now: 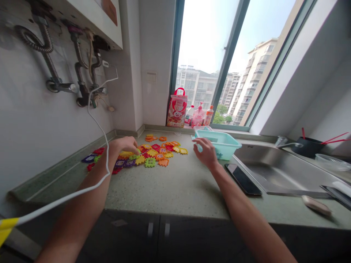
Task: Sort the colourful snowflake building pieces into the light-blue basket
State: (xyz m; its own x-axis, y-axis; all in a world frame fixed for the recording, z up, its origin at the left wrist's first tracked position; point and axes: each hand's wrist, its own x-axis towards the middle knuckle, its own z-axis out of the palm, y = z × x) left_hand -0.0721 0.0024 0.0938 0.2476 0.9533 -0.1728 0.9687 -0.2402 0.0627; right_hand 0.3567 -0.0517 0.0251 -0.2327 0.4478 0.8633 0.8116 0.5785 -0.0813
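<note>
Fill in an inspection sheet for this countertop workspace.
Surface: speckled countertop, sink at right.
Job's things: colourful plastic pieces spread loosely at left; turquoise bin right of them.
Clutter: phone lying between bin and sink.
Grip: left hand at the pieces, hold unclear; right hand by the bin's left side, contact unclear.
Cables: white cable runs from the wall, passing before the left forearm.
Surroundings: bag and bottles by the window; pipes on the left wall.
</note>
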